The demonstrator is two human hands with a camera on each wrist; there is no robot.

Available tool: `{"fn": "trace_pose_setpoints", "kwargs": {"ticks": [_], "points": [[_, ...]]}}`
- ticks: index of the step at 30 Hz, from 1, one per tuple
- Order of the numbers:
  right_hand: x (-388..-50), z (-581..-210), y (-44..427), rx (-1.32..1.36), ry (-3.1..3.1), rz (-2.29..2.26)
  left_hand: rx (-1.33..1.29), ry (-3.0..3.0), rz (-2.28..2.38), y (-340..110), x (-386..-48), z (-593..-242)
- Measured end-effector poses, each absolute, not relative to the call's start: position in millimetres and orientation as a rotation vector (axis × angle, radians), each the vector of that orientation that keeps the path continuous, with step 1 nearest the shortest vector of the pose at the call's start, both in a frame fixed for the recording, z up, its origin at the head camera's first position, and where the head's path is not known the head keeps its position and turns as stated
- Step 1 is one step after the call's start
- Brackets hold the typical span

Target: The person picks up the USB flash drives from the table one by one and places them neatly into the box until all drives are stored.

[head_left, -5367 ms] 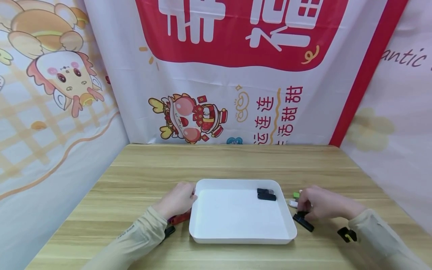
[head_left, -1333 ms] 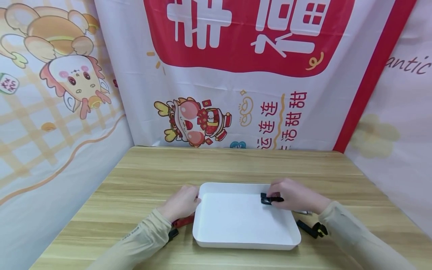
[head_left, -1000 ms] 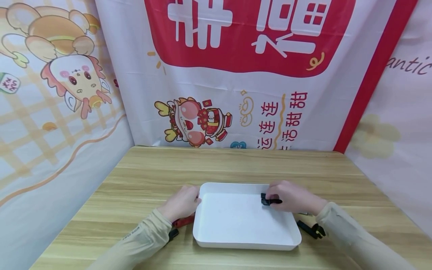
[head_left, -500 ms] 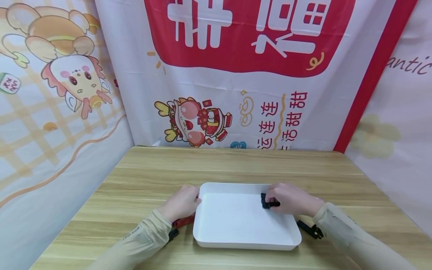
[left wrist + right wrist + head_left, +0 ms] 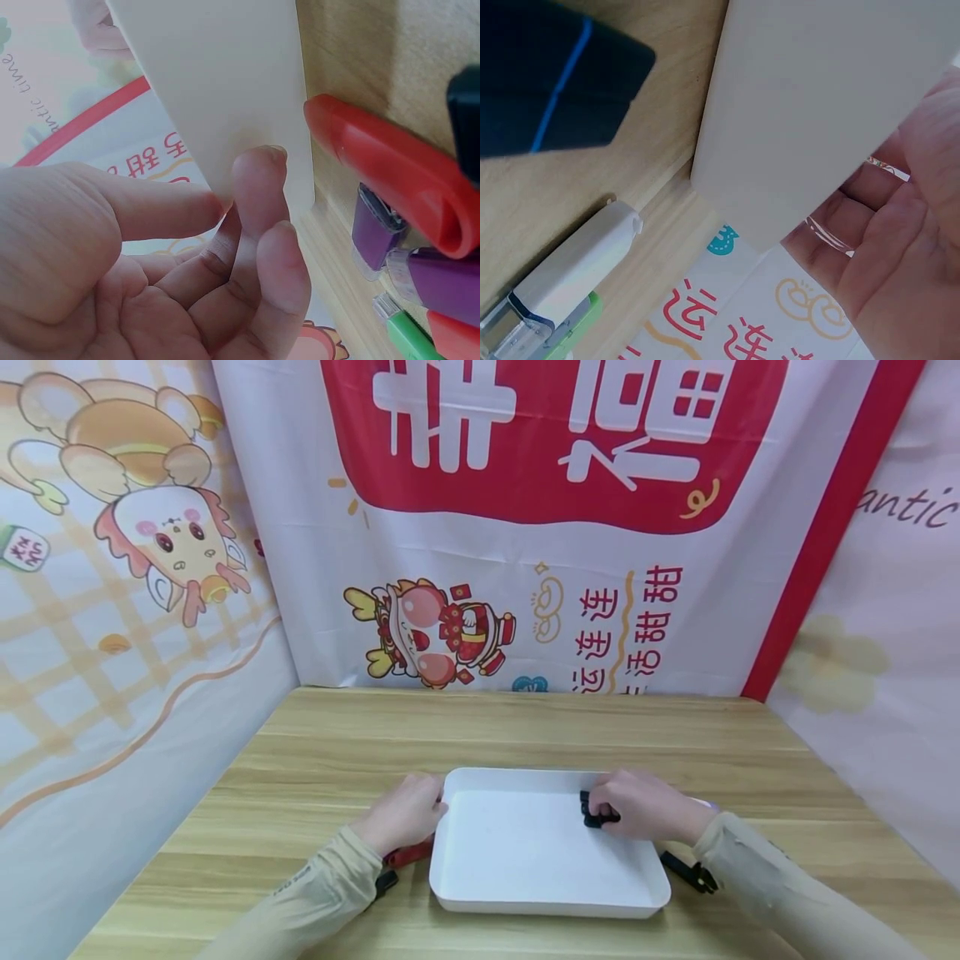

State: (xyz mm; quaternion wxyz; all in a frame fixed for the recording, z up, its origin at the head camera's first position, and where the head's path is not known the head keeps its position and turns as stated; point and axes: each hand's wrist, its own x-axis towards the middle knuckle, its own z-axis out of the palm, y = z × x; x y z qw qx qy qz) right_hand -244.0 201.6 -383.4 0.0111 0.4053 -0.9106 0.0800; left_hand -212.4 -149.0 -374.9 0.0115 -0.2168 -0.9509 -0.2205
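A shallow white tray (image 5: 540, 860) sits on the wooden table. My left hand (image 5: 403, 812) pinches its left rim between thumb and fingers. Inside the tray's far right corner, my right hand (image 5: 647, 807) holds a black USB flash drive (image 5: 592, 822) low, against the other dark drives there. Part of one, a black drive (image 5: 584, 796), shows beside the fingertips; the rest is hidden by the hand. The right wrist view shows the palm (image 5: 907, 247) beyond the tray's outer wall (image 5: 810, 105), but the held drive is out of sight there.
Left of the tray lie a red drive (image 5: 397, 172), purple drives (image 5: 442, 277), a green drive (image 5: 409, 330) and a black one (image 5: 386, 882). Right of it are black drives (image 5: 678, 867), a white drive (image 5: 577, 259) and a green one (image 5: 576, 322). Printed cloths hang around the table.
My right hand has come from the drives right of the tray into its far right corner with a black drive. Over the last second it shifts slightly nearer. The left hand keeps its grip.
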Motion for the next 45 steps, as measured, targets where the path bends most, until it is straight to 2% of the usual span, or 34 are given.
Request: {"fn": "trace_pose_setpoints", "kwargs": {"ticks": [24,33,45], "points": [[-231.7,-377.0,218.2,1.116,-2.88,0.461,-0.663,-2.984,-0.724,-148.1,-209.9,-373.3],[-222.3,-365.8,242.2,1.103,-2.764,0.591,-0.656,-2.987,-0.71,-149.0,-211.7,-372.9],[-210.3,-371.0,280.6,1.078,-2.759,0.549,-0.706,-2.952,-0.703,-151.2,-211.8,-374.1]]}}
